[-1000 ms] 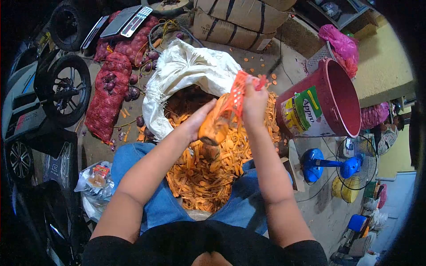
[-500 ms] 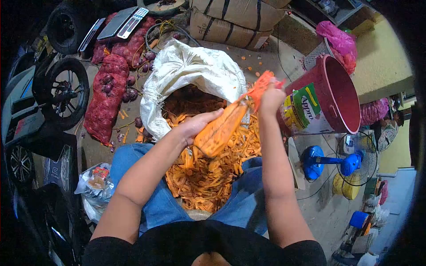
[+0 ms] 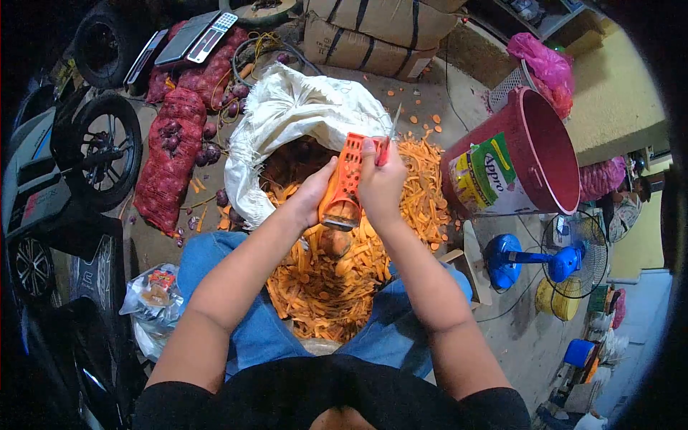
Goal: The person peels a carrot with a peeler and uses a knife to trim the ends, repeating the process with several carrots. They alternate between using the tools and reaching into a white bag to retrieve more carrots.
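Note:
My left hand (image 3: pixel 315 193) is closed around a peeled carrot (image 3: pixel 327 203), most of which is hidden behind a tool. In my right hand (image 3: pixel 381 183) is an orange-red peeler (image 3: pixel 351 168), a flat plate with holes and a metal blade across its lower end, lying against the carrot. The same hand also grips a small knife (image 3: pixel 395 120), its blade pointing up and away from me. Below both hands, between my knees, spreads a heap of carrot peelings (image 3: pixel 322 304). Just beyond them a white woven sack (image 3: pixel 301 100) gapes, with dark contents inside.
A big dark-red bucket (image 3: pixel 530 154) leans at the right, near a blue fan (image 3: pixel 505 261). Red net sacks of onions (image 3: pixel 168 158) lie at the left, with a scale (image 3: pixel 193 39) on one. Cartons (image 3: pixel 373 43) stand at the back; a motorbike wheel (image 3: pixel 107 150) is far left.
My right hand has come down and toward me, bringing the peeler flat over the carrot. My left hand has drawn slightly nearer, and the carrot is now mostly covered.

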`<state>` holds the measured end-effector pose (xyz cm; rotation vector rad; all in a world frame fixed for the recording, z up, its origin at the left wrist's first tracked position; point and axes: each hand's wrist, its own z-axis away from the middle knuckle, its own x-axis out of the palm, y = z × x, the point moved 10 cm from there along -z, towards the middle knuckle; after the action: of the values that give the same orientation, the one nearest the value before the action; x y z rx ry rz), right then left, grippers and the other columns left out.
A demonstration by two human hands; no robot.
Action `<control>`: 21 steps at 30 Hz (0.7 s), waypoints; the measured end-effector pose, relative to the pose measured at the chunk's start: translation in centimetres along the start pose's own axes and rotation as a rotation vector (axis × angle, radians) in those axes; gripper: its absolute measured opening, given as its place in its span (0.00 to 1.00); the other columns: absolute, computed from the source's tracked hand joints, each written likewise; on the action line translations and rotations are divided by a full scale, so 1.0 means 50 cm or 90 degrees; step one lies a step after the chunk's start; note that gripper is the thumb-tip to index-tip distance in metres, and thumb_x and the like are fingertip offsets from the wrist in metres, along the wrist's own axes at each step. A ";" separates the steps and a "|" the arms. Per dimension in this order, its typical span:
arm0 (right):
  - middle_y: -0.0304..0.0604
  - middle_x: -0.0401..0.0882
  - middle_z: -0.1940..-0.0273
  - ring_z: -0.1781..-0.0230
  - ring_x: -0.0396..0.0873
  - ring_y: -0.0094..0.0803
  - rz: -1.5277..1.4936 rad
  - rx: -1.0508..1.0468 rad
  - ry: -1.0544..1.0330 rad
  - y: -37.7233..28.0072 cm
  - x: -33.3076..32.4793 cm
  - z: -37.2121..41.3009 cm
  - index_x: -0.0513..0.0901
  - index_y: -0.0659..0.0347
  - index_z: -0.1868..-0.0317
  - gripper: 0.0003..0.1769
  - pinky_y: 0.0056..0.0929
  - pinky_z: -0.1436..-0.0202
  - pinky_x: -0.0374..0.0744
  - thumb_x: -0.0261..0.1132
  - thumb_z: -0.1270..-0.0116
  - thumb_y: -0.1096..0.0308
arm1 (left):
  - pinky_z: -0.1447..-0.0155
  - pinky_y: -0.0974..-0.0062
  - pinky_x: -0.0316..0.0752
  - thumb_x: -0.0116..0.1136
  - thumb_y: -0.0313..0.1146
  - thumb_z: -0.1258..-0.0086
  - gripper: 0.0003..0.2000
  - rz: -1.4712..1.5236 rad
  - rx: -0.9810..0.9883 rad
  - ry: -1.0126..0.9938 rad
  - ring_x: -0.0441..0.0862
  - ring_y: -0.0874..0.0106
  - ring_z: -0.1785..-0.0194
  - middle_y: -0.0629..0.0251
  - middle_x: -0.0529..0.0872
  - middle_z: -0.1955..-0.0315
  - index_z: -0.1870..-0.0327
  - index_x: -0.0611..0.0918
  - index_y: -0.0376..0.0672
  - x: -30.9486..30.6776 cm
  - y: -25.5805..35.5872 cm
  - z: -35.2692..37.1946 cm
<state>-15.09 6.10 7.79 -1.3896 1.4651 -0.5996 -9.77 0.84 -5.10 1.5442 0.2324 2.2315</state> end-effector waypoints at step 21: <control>0.48 0.73 0.81 0.80 0.71 0.38 0.036 0.116 0.254 0.210 -0.222 -0.153 0.72 0.67 0.72 0.14 0.32 0.75 0.67 0.54 0.41 0.63 | 0.60 0.80 0.72 0.46 0.43 0.38 0.20 -0.376 -0.092 -0.026 0.75 0.78 0.62 0.62 0.76 0.62 0.51 0.68 0.38 0.058 -0.018 0.084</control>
<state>-28.16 16.75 5.16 -1.1233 1.7069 -0.9912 -6.52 2.47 -1.41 1.2403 0.4399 1.7114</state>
